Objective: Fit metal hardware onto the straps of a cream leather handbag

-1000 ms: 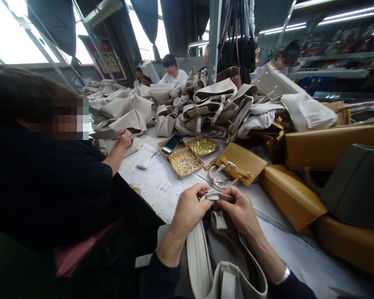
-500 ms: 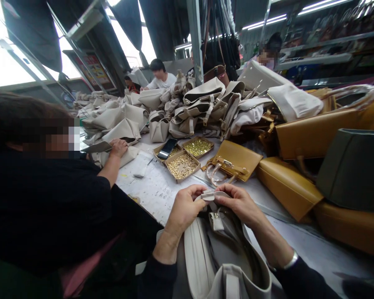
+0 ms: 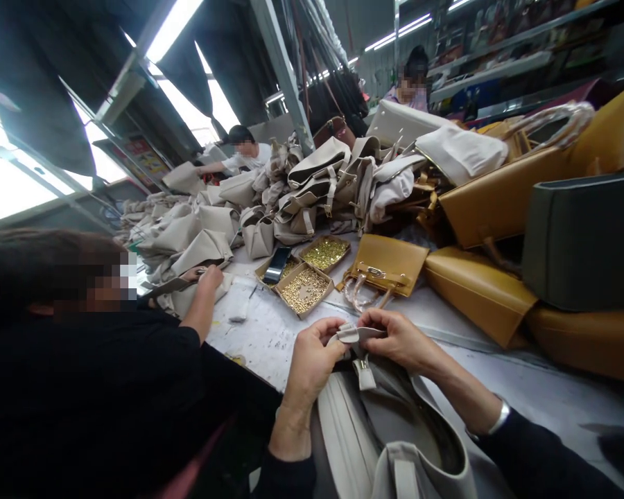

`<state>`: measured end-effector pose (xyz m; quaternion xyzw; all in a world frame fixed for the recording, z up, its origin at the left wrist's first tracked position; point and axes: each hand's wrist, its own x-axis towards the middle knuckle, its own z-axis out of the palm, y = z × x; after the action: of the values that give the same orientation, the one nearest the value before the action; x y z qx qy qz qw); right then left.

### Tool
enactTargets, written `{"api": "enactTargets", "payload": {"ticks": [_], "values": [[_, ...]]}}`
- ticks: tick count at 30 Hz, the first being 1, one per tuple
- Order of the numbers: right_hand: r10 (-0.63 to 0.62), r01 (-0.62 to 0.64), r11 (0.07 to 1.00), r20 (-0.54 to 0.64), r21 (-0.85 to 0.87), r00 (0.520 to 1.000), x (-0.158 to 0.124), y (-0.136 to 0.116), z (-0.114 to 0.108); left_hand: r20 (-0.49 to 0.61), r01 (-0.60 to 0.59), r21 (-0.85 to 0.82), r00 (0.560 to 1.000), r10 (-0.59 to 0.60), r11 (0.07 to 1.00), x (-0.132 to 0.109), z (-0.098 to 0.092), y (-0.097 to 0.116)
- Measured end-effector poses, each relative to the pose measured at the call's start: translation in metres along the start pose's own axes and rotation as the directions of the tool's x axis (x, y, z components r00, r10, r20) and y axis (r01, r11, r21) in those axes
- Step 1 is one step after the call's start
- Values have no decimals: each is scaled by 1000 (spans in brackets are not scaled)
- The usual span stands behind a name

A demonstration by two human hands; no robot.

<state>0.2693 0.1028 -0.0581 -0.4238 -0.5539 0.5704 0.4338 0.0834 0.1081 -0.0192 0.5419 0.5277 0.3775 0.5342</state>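
two hands work at the lower middle of the frame, the left hand [image 3: 313,359] and right hand [image 3: 395,338] each pinching one pale strap [image 3: 349,335] between the fingers. the pale bag [image 3: 351,423] below already looks sewn into shape; the strap work seems unfinished, its fastening too small to tell. gold-coloured bits [image 3: 304,290] lie mid-frame on the tabletop [image 3: 260,350] in a cardboard tray [image 3: 320,303].

A scuffed white worktable [image 3: 260,339] bears cardboard trays [image 3: 318,298], a mustard handbag [image 3: 395,262] and heaped cream bags [image 3: 258,238].
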Motion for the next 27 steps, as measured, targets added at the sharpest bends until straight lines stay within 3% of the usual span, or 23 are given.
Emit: {"api": "enactTargets", "payload": {"ticks": [5, 11, 16, 20, 27], "values": [[-87, 77, 984, -55, -159, 995, 1, 4, 7, 13, -21, 46, 1000, 21, 999, -2, 2, 3], [-224, 134, 904, -184, -405, 957, -3, 0, 18, 10, -209, 298, 976, 215, 932, -5, 2, -1], [-209, 168, 942, -119, -289, 971, -3, -2, 14, -15, -278, 461, 947, 321, 843, -6, 3, -6], [-213, 170, 950, -144, -260, 966, -3, 0, 13, -15, -303, 598, 921, 389, 742, -9, 3, -4], [-191, 154, 964, -162, -218, 968, -1, 8, 14, 53, -278, 515, 954, 294, 811, -6, 0, 0]]}}
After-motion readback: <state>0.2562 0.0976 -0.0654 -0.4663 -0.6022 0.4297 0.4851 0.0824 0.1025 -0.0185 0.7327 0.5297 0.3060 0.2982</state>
